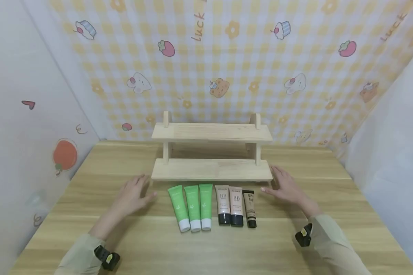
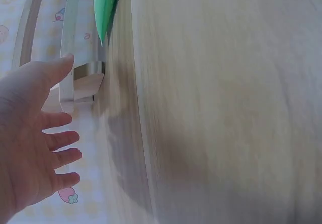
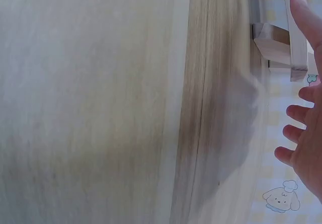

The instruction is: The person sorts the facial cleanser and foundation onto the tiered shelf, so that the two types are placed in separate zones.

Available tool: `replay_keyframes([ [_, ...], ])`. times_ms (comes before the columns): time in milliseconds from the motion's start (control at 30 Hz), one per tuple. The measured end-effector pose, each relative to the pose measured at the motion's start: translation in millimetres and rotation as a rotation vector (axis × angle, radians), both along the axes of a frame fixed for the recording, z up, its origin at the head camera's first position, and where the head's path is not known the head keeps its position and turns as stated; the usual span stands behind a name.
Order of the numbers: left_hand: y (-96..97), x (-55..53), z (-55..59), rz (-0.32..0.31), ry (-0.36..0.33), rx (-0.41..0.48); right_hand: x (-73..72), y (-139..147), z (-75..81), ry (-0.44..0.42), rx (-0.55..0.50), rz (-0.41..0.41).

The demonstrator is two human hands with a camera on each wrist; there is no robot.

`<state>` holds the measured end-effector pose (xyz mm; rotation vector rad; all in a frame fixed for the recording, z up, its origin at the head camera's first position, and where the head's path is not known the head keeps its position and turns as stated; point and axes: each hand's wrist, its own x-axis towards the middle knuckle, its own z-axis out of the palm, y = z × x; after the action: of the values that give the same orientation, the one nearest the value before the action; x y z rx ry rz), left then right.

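Note:
My left hand point(image 1: 132, 194) is near the left end of a two-tier wooden rack point(image 1: 211, 170), its fingers loosely extended and holding nothing. Beyond the rack's right end my right hand point(image 1: 285, 186) lies relaxed, also with nothing in it. In front of the rack several tubes lie in a row: three green ones with white caps point(image 1: 192, 206) on the left, two beige BB cream tubes with black caps point(image 1: 236, 204), and a slimmer tan tube point(image 1: 250, 208) at the right. In the left wrist view the thumb overlaps the rack's end, and whether it touches cannot be told.
The rack's two shelves point(image 1: 211, 131) carry nothing. Under everything is a wood-grain table point(image 1: 206, 252). A yellow checked cloth point(image 1: 192, 65) hangs behind, with white cloths point(image 1: 31, 126) at both sides. Dark wrist cameras point(image 1: 106, 258) sit on the sleeves.

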<state>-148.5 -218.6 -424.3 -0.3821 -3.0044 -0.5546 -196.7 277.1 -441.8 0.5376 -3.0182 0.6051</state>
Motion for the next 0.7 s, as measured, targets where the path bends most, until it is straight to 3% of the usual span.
replay_keyframes([
  [300,9.0,0.6,2.6,0.015,-0.052,0.072,-8.3,0.2,5.1,-0.104,-0.101,-0.037],
  [500,17.7,3.3,8.0,0.062,-0.098,0.105,-13.8,-1.1,10.9,-0.174,-0.154,-0.073],
  [700,24.6,4.4,12.6,0.091,-0.157,0.123,-21.8,-3.9,13.6,-0.169,-0.206,-0.078],
])
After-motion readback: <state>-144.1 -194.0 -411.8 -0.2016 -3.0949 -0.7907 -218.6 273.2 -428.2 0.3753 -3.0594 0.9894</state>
